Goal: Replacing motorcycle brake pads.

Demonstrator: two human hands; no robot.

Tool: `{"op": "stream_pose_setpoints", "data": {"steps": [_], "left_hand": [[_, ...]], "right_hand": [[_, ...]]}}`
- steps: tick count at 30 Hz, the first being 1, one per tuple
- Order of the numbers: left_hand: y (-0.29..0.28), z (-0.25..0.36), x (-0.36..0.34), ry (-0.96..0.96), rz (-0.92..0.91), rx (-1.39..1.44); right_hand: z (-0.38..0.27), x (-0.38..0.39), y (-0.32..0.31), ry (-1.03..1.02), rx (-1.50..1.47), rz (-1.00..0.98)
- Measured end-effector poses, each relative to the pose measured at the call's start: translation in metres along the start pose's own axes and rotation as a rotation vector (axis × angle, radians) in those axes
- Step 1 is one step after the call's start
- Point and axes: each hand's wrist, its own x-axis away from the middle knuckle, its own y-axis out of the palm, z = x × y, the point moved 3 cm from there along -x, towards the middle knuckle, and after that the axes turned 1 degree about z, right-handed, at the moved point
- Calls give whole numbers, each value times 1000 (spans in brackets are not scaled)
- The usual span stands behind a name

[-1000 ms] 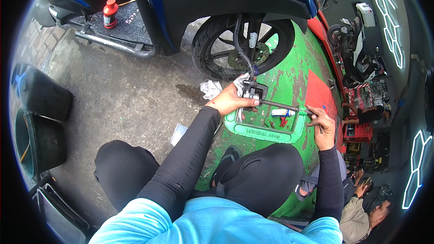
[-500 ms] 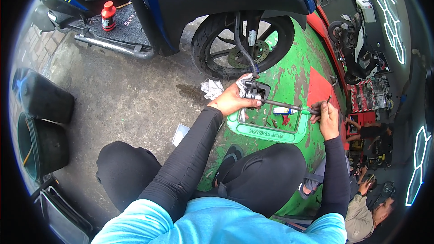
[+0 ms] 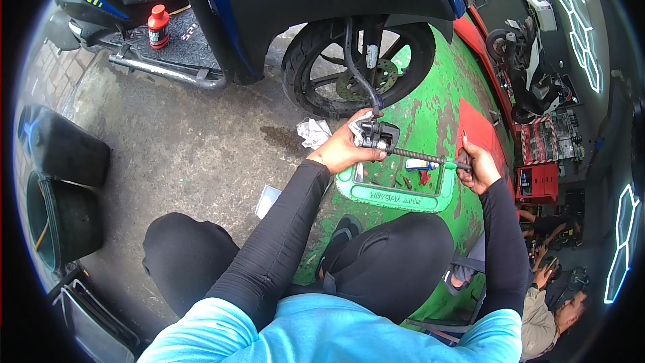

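My left hand [image 3: 339, 152] is wrapped round a dark brake caliper [image 3: 385, 136], with a crumpled white rag [image 3: 361, 123] pressed between palm and caliper. A brake hose [image 3: 358, 70] runs from the caliper up toward the front wheel. One end of a green C-clamp [image 3: 396, 197] sits at the caliper; its threaded screw [image 3: 418, 156] stretches rightward. At the screw's outer end, my right hand [image 3: 481, 167] closes its fingers on the dark screw end and its thin crossbar. Where the screw meets the caliper is partly hidden by my left thumb.
A blue motorbike's front wheel [image 3: 316, 74] stands ahead. On its footboard is a red bottle [image 3: 158, 27]. Crumpled white cloth [image 3: 314, 133] and a blue-white tube [image 3: 418, 165] lie on the floor. Dark buckets [image 3: 74, 218] stand left. Other people [image 3: 541, 319] sit at far right.
My right hand has turned round the clamp's screw end, and the crossbar has shifted with it. My left hand keeps its hold on the caliper.
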Motion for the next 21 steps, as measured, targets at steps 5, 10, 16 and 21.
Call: {"op": "stream_pose_setpoints", "data": {"steps": [5,10,16,21], "left_hand": [[6,7,-2,-6,15,-58],[2,4,-1,-71,5,-52],[-4,0,1,10,20,-89],[-5,0,4,-128,36,-14]], "right_hand": [[11,-9,-10,185,-137,-75],[18,-10,-6,-4,113,120],[17,15,-10,-720,653,287],[12,35,-1,-1067,1211,163]]}}
